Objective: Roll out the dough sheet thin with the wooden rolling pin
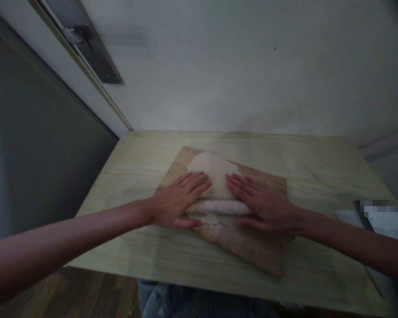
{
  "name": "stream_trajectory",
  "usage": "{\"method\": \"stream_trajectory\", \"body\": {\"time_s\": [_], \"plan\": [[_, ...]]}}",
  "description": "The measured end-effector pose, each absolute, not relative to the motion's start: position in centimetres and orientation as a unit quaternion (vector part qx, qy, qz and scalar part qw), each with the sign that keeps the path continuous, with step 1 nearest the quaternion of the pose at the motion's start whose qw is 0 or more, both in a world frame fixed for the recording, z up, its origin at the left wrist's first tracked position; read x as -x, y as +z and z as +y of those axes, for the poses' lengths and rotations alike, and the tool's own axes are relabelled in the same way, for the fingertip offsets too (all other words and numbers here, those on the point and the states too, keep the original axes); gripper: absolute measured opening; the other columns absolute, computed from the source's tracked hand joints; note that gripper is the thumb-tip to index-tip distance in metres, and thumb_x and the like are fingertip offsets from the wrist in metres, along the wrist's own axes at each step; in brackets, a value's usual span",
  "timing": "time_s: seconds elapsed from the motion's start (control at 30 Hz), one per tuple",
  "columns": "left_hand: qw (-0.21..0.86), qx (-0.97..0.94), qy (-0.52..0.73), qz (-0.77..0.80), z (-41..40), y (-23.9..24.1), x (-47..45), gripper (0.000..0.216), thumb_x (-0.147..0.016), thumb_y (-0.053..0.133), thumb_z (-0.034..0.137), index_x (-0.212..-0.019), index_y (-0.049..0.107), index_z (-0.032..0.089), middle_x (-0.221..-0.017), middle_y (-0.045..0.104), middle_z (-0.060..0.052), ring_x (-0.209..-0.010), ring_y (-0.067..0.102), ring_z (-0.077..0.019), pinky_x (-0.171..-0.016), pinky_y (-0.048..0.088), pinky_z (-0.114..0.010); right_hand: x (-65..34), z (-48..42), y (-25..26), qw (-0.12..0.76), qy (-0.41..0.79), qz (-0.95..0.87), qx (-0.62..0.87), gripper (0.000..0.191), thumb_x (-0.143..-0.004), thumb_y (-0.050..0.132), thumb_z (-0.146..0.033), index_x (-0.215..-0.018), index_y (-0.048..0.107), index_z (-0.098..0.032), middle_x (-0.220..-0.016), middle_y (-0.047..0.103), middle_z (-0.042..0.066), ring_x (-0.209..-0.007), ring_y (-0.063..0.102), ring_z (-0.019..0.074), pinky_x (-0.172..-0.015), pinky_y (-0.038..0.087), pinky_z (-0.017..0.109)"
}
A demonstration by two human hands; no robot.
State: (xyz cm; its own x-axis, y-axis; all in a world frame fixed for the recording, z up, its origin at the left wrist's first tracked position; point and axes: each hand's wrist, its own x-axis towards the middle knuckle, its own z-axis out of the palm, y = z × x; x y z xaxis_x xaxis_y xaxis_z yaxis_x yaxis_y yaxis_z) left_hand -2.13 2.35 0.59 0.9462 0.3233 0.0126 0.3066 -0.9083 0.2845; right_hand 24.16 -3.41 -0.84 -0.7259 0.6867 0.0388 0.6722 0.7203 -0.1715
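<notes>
A flat sheet of pale dough (214, 174) lies on a wooden board (252, 243) in the middle of a light wooden table (146, 159). A pale rolling pin (219, 206) lies across the near part of the dough. My left hand (179, 201) rests flat on the pin's left end, fingers stretched out over the dough's edge. My right hand (263, 203) lies flat on the pin's right end, fingers pointing left and forward. The pin's ends are hidden under my palms.
A white wall rises right behind the table. A dark panel and a door frame (86, 57) stand at the left. A dark flat object with white under it (374, 216) lies at the table's right edge. Wooden floor (86, 296) shows below left.
</notes>
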Motion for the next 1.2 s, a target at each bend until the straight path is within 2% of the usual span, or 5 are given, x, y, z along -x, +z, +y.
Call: {"method": "stream_trajectory", "body": {"time_s": [0.2, 0.63, 0.97, 1.1, 1.2], "plan": [[0.161, -0.973, 0.002, 0.166, 1.5, 0.5, 2.2, 0.082, -0.074, 0.043, 0.055, -0.135, 0.012, 0.010, -0.142, 0.013, -0.018, -0.130, 0.007, -0.0289, -0.103, 0.014, -0.046, -23.8, -4.6, -0.3, 0.039, 0.095, -0.927, 0.360, 0.076, -0.078, 0.045, -0.045, -0.134, 0.017, -0.002, -0.139, 0.022, 0.021, -0.129, 0.015, 0.0258, -0.101, 0.026, 0.045], [0.173, -0.968, 0.004, 0.180, -1.0, 0.8, 2.5, 0.089, -0.068, 0.049, 0.058, -0.136, 0.011, 0.014, -0.142, 0.014, -0.015, -0.130, 0.009, -0.0298, -0.103, 0.015, -0.047, -23.3, -7.0, -0.1, 0.041, 0.081, -0.931, 0.352, 0.076, -0.075, 0.048, -0.042, -0.134, 0.020, -0.003, -0.139, 0.021, 0.021, -0.127, 0.020, 0.0280, -0.099, 0.028, 0.046], [0.127, -0.972, 0.003, 0.197, -5.1, 0.4, 3.0, 0.091, -0.067, 0.050, 0.058, -0.136, 0.012, 0.011, -0.142, 0.012, -0.015, -0.131, 0.004, -0.0294, -0.104, 0.012, -0.047, -22.1, -10.8, -0.3, 0.060, 0.017, -0.931, 0.360, 0.065, -0.077, 0.046, -0.033, -0.132, 0.026, -0.005, -0.139, 0.023, 0.018, -0.127, 0.022, 0.0249, -0.096, 0.035, 0.041], [0.120, -0.968, 0.026, 0.218, -6.5, 0.1, 3.1, 0.087, -0.068, 0.052, 0.054, -0.135, 0.015, 0.012, -0.142, 0.015, -0.015, -0.130, 0.010, -0.0284, -0.103, 0.017, -0.047, -21.8, -11.6, -1.1, 0.097, -0.023, -0.922, 0.375, 0.052, -0.080, 0.043, -0.026, -0.129, 0.033, -0.009, -0.134, 0.035, 0.014, -0.122, 0.033, 0.0216, -0.090, 0.041, 0.038], [0.157, -0.949, 0.071, 0.264, -6.5, 0.7, 3.2, 0.075, -0.077, 0.045, 0.052, -0.135, 0.017, 0.013, -0.140, 0.021, -0.015, -0.129, 0.017, -0.0249, -0.101, 0.026, -0.044, -21.7, -11.4, -1.8, 0.144, -0.067, -0.904, 0.397, 0.040, -0.082, 0.041, -0.019, -0.122, 0.043, -0.012, -0.124, 0.049, 0.012, -0.114, 0.044, 0.0198, -0.085, 0.044, 0.035]]}}
